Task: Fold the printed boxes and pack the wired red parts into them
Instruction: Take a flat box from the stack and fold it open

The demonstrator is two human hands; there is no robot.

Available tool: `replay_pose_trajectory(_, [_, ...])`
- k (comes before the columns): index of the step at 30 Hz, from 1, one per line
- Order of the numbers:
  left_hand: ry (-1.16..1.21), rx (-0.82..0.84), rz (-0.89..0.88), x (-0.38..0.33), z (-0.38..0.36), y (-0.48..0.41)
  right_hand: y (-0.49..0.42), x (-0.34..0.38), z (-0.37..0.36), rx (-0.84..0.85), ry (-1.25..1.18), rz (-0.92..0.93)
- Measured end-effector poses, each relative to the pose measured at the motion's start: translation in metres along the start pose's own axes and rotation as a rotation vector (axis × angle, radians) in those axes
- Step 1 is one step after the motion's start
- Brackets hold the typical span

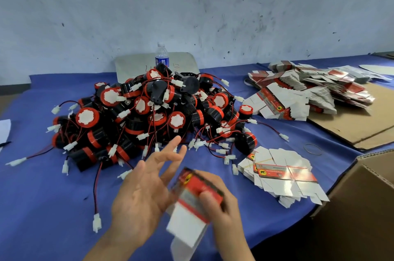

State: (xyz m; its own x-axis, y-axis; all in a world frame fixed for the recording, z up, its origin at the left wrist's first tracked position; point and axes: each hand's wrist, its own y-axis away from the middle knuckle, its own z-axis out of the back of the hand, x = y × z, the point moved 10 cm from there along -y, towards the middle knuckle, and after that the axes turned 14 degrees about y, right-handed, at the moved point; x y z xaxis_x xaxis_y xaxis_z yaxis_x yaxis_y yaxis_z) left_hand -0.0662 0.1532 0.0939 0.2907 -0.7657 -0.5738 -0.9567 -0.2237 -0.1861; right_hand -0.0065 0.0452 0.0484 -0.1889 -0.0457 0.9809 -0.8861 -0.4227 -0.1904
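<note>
One box is clamped in our right grip, mid-fold we judge; our left grip spreads apart beside it. Next: shape it, then reach ahead for a part.

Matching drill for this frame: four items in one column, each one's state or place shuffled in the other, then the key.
Column 1
1. water bottle
2. left hand
3. right hand
4. rubber band

Column 2
a. grips a printed box
b. lies flat on the blue cloth beside the cardboard sheet
c. open, fingers spread
d. stands upright behind the pile of red parts

Pairs: 1-d, 2-c, 3-a, 4-b
</note>
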Motion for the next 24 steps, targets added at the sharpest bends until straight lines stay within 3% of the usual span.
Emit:
replay_pose_trajectory(3, [-0.376, -0.242, -0.111, -0.021, 0.044, -0.008, 0.013, -0.061, -0.022, 0.041, -0.619, -0.584])
replay_pose_trajectory(5, [-0.741, -0.303, -0.215, -0.040, 0.054, -0.017, 0.019, -0.075, -0.029, -0.017, -0.910, -0.753])
replay_pose_trajectory(9, [-1.286, -0.331, -0.441, -0.081, 0.047, -0.057, 0.025, -0.077, -0.047, 0.005, -1.150, -0.952])
replay_pose_trajectory(12, [-1.577, -0.352, -0.495, -0.106, 0.036, -0.116, 0.024, -0.076, -0.051, -0.012, -1.241, -0.991])
replay_pose_trajectory(18, [-1.959, -0.412, -0.133, -0.108, 0.063, -0.196, 0.020, -0.067, -0.054, -0.044, -1.362, -0.955])
replay_pose_trajectory(21, [-1.987, -0.343, -0.228, -0.108, 0.054, -0.202, 0.026, -0.072, -0.053, -0.102, -1.340, -0.983])
replay_pose_trajectory(24, [-1.833, -0.352, -0.422, -0.123, 0.042, -0.196, 0.033, -0.074, -0.053, -0.094, -1.341, -1.025])
